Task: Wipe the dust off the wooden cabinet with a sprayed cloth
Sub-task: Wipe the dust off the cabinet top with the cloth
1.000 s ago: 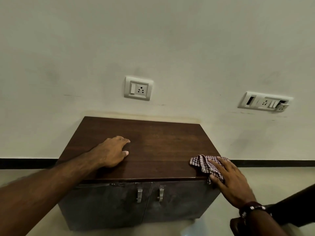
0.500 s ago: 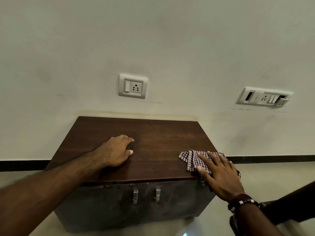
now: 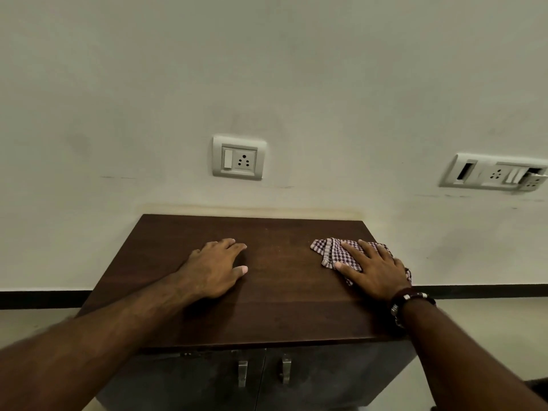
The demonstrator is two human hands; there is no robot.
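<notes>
Dark wood-grain cabinet [image 3: 284, 307] top, centre frame: right hand [image 3: 374, 267] presses flat on crumpled checked cloth [image 3: 332, 251]; left hand [image 3: 214, 269] rests flat, empty.

A plain off-white wall [image 3: 296, 69] fills most of the view — a single socket plate [image 3: 238, 157] at centre, a wider, broken switch panel [image 3: 493, 172] to its right. A dark skirting strip [image 3: 480, 291] meets the pale floor [image 3: 489, 315].
</notes>
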